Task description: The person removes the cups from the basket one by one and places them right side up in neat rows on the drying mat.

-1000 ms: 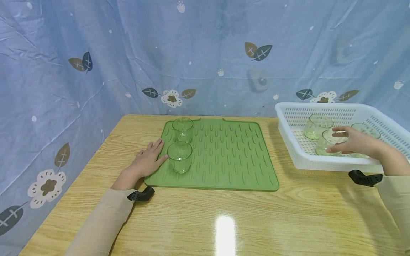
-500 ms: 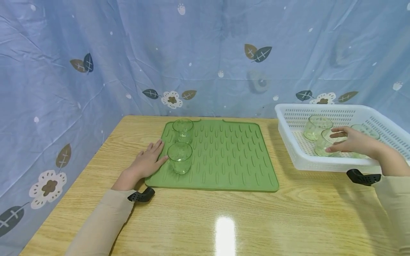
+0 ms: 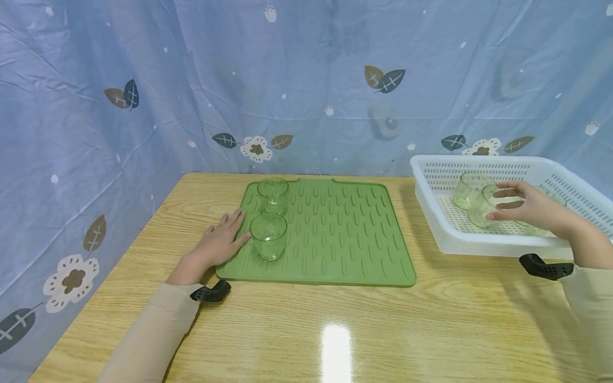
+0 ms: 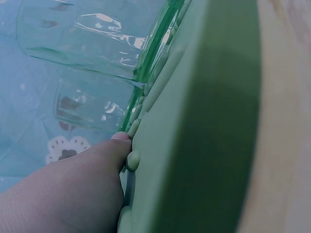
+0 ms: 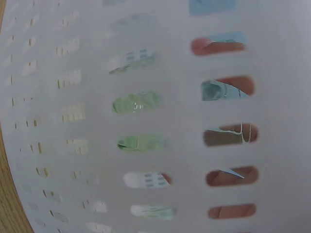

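Observation:
My left hand (image 3: pixel 221 238) lies flat with fingers spread on the left edge of a green ribbed mat (image 3: pixel 345 234). Its thumb is close to the nearer of two clear glasses, the front glass (image 3: pixel 269 246); the back glass (image 3: pixel 274 202) stands behind it. In the left wrist view the thumb (image 4: pixel 109 150) rests on the mat below both glasses. My right hand (image 3: pixel 536 210) reaches into a white basket (image 3: pixel 450 239), thumb and fingers round a drinking glass (image 3: pixel 480 211). Another glass (image 3: pixel 464 192) stands behind it. The right wrist view shows the fingers only through the basket's slots.
More glass (image 3: pixel 553 196) shows in the basket, partly hidden behind my right hand. The basket stands at the right on the wooden table (image 3: pixel 268 330). A blue patterned curtain (image 3: pixel 316 64) hangs behind and on the left.
The glass at my right hand has shifted slightly up and left in the basket and now looks tilted; the fingers have moved with it. My left hand has stayed put.

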Available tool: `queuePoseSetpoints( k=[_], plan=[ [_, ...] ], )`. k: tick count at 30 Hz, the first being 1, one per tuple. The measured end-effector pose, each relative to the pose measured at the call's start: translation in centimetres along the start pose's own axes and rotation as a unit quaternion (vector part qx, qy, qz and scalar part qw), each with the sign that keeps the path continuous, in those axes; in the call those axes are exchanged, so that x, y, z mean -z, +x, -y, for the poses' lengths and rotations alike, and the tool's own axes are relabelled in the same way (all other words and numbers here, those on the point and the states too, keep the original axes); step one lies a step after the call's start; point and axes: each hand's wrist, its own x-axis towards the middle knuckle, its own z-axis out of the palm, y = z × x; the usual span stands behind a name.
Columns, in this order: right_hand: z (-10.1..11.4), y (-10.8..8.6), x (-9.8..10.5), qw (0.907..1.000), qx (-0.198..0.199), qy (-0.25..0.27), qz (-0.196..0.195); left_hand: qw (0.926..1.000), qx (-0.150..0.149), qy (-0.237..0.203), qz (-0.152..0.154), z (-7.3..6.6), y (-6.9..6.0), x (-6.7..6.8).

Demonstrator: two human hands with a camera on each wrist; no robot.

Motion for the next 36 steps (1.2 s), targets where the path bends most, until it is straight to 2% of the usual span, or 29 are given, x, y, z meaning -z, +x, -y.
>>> queuePoseSetpoints(
  k=[15,22,28,33,36],
  plan=[
    [1.2,-0.3,-0.5,0.9994,0.027,-0.001,-0.023,1.0,-0.001,0.001,0.0,0.2,0.2,-0.2],
    [1.5,-0.3,-0.9,0.998,0.046,0.026,-0.036,1.0,-0.001,-0.002,-0.001,0.2,0.2,-0.1],
    [1.8,-0.5,-1.2,0.9921,0.066,0.078,-0.072,1.0,-0.001,-0.001,-0.001,0.2,0.2,-0.2],
    [2.2,-0.7,-1.2,0.9812,0.104,0.12,-0.11,1.0,-0.002,-0.002,-0.002,0.3,0.2,-0.2],
    [2.5,-0.6,-1.2,0.9765,0.121,0.134,-0.118,1.0,-0.002,0.0,-0.001,0.3,0.2,-0.2]
  ],
)
